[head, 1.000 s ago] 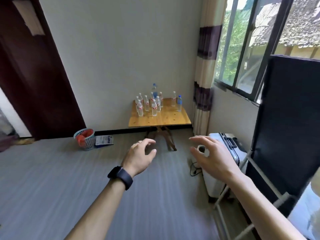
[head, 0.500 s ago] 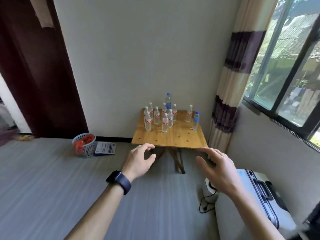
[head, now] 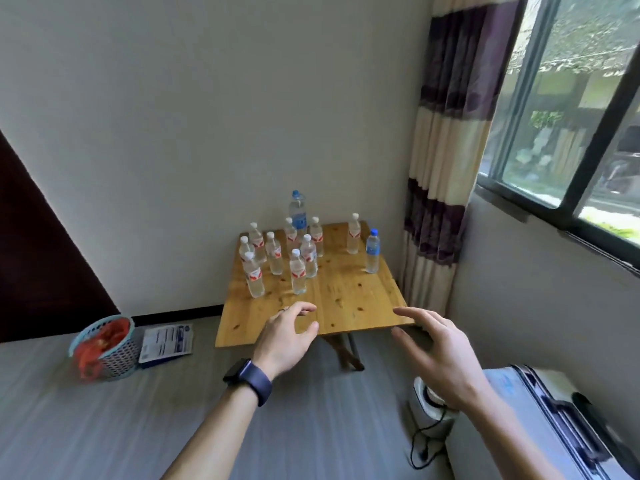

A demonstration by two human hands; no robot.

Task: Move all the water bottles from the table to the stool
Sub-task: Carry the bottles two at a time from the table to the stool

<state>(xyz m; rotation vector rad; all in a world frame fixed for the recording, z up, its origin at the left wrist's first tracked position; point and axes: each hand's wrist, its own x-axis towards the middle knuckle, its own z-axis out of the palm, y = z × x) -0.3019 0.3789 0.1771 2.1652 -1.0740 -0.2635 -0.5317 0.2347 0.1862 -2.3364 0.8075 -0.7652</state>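
Several clear water bottles [head: 298,276] with white caps and red labels stand upright on a small wooden table [head: 349,306] in the room's corner. A taller blue-capped bottle [head: 298,210] stands at the back, and a small blue-capped bottle [head: 372,251] stands apart at the right. My left hand [head: 287,337], with a dark watch on the wrist, hovers over the table's front edge, fingers loosely spread and holding nothing. My right hand [head: 436,351] hovers at the table's front right corner, also holding nothing. No stool is in view.
A blue basket [head: 104,348] with red contents sits on the floor at the left, beside a printed sheet [head: 167,344]. A silver suitcase [head: 540,424] and a small white device [head: 427,403] with a cable lie at the lower right. A striped curtain [head: 446,161] hangs beside the window.
The view has closed in on the table, which now looks larger and nearer. Both hands have stayed out in front, holding nothing, and now reach its front edge.
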